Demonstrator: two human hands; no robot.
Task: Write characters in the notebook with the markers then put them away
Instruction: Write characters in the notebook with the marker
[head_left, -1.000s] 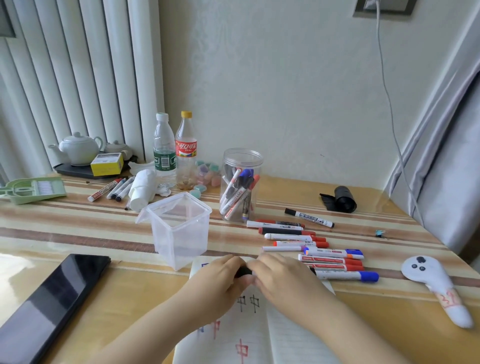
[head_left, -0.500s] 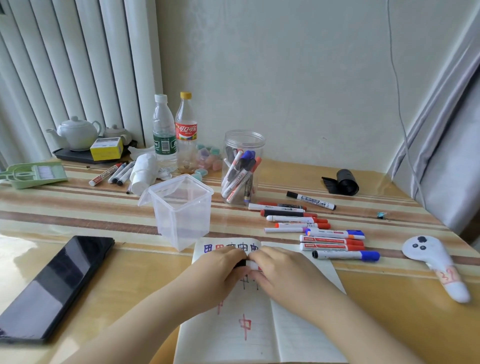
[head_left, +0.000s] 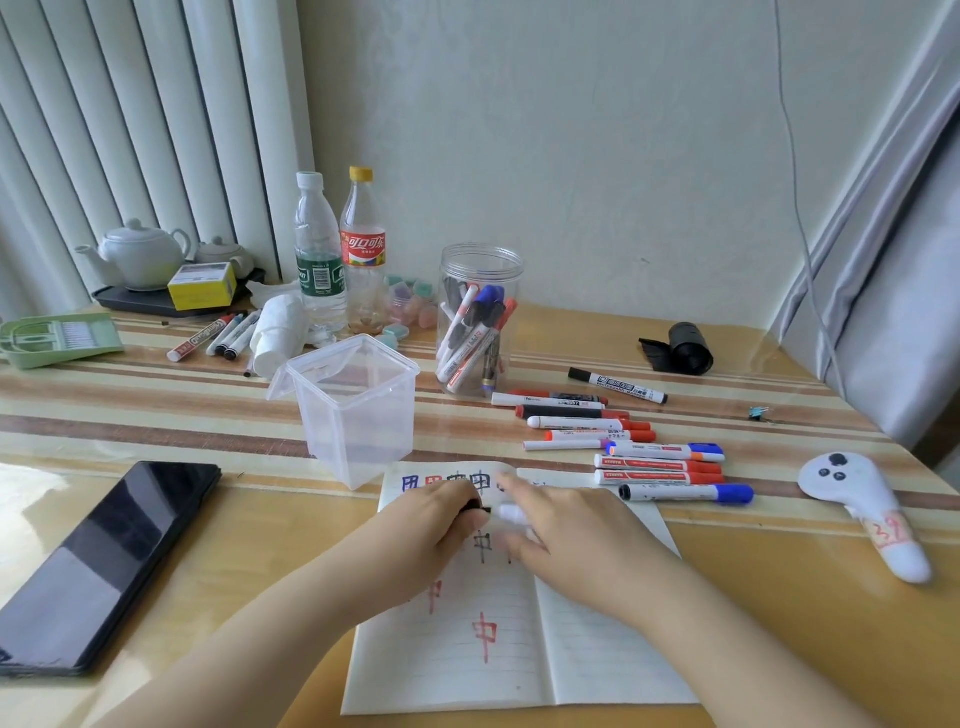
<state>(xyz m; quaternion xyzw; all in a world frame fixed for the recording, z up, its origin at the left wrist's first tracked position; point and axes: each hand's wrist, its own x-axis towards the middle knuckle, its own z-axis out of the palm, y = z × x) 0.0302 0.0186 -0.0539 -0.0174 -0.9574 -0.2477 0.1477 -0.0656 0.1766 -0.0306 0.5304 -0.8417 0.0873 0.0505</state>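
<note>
An open lined notebook (head_left: 597, 649) lies at the table's near edge, with red, blue and black characters on its left page. Both hands hover over its top. My left hand (head_left: 421, 530) pinches a black cap (head_left: 474, 505). My right hand (head_left: 571, 535) grips a white marker (head_left: 511, 513), most of it hidden under the fingers. A small gap shows between cap and marker. Several loose markers (head_left: 654, 462) lie in a row to the right of the notebook. A round clear jar (head_left: 480, 260) behind them holds several more.
An empty square clear container (head_left: 358, 415) with its lid hanging open stands just beyond the notebook. A black phone (head_left: 104, 561) lies at the left, a white controller (head_left: 857, 499) at the right. Bottles (head_left: 317, 249), a teapot (head_left: 140, 254), a black roll (head_left: 685, 348) and more markers (head_left: 223, 335) line the back.
The hands were pressed together around the marker; now they have drawn slightly apart, and the black cap sits separate from the white marker body. The camera view has tilted downward.
</note>
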